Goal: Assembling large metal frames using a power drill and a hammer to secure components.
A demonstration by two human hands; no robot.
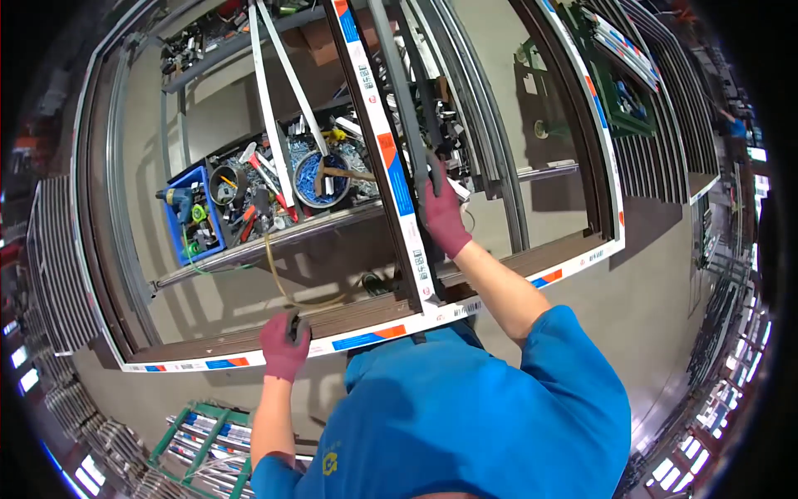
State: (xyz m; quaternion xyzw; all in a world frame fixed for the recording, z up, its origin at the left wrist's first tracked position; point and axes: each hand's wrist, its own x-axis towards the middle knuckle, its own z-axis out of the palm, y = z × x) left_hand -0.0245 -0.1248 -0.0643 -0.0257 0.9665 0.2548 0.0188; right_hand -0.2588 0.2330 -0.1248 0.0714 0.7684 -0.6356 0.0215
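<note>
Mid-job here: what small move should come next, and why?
Probably slide the left hand rightward along the near rail toward the middle bar: it sits well left of their junction, while the right hand is beside that bar.

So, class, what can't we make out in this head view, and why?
Left hand: head view; the palm is hidden under the back.
Green rack: head view; left forearm covers part, lower edge cuts it off.
Blue pieces in the bucket: head view; too small to count, hammer partly covering them.
Distant person: head view; too small and blurred.
</note>
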